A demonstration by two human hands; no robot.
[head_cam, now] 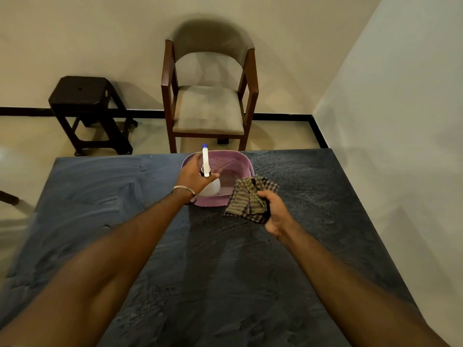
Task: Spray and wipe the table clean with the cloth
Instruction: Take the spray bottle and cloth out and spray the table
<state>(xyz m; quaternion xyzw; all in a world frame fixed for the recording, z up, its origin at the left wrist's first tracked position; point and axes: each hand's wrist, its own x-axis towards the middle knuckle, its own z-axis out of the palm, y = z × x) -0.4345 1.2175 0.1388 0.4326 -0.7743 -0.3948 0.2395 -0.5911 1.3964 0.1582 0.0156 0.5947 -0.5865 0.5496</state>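
Observation:
My left hand (194, 177) grips the neck of a white spray bottle (206, 161) with a blue nozzle tip, held upright inside a pink plastic basket (234, 159) at the far middle of the dark table (100, 196). My right hand (274, 214) holds a folded checked cloth (250, 199) just right of the basket, above the tabletop. The table surface shows wet streaks and droplets.
Beyond the far table edge stand a wooden armchair (209, 96) with a grey seat and a dark stool (87, 108) to its left. A wall (400, 121) runs close along the table's right side.

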